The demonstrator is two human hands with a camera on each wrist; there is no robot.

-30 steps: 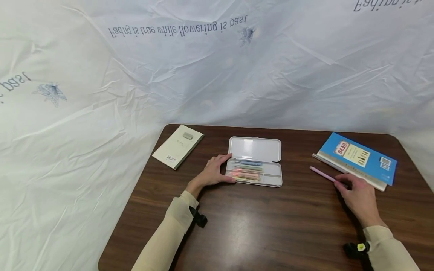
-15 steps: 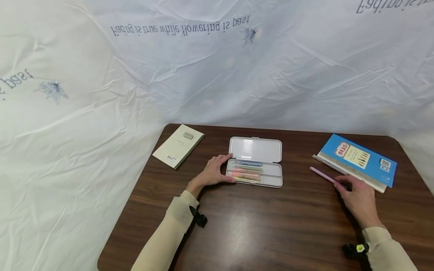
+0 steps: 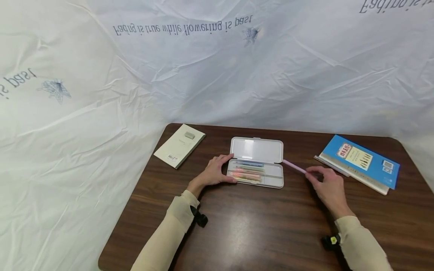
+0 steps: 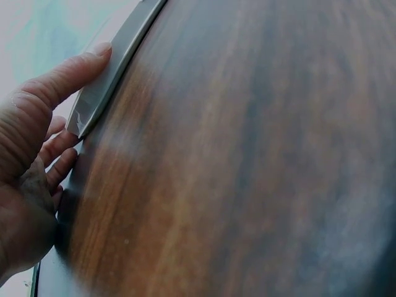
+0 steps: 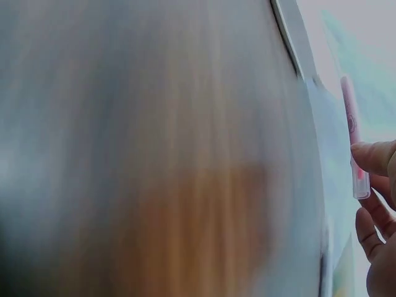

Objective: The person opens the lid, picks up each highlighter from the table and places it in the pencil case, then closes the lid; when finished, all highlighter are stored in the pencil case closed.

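An open white pencil case (image 3: 274,181) lies on the table with its lid tipped back. Several pastel pens (image 3: 249,170) fill its left part. My left hand (image 3: 213,173) holds the case's left end, thumb at the near edge and fingers at the far side; the left wrist view shows the thumb on the case's side wall (image 4: 102,93). Thumb and fingers of my right hand (image 3: 327,186) pinch a pink pen (image 3: 294,166) by one end. Its other end points at the case's right side near the hinge. In the right wrist view the pen has a clear end.
A cream notebook (image 3: 178,148) bearing a grey eraser (image 3: 190,135) lies at the table's far left. At the far right, a blue book (image 3: 376,162) lies over another pale, flat item (image 3: 333,166). White printed cloth (image 3: 203,75) hangs behind the brown table (image 3: 271,226).
My right hand has moved left with the pink pen, from beside the blue book towards the pencil case. The left hand has stayed on the case.
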